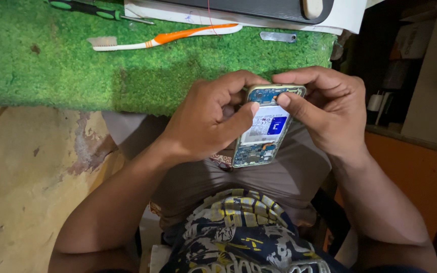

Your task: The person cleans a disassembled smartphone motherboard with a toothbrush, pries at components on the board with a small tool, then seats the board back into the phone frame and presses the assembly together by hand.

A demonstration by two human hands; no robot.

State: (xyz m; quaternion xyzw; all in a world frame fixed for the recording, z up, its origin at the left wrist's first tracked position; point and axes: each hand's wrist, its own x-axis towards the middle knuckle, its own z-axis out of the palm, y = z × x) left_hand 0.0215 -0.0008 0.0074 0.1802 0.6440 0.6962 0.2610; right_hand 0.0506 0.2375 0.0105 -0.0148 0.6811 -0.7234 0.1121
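An opened smartphone [265, 132] with its back cover off shows a white battery with a blue label and blue circuit boards. My left hand [206, 119] grips its left side, thumb pressed on the battery. My right hand [327, 108] holds its upper right corner, thumb on the top of the phone near the camera area. The phone is held over my lap, just in front of the edge of a green turf mat [67, 65].
On the green mat lie an orange and white toothbrush [168, 36], a green-handled screwdriver [97, 11] and a small metal strip [277, 36]. A dark flat device [259, 9] sits on white paper at the back. A worn wooden surface [26, 167] lies at left; boxes stand at right.
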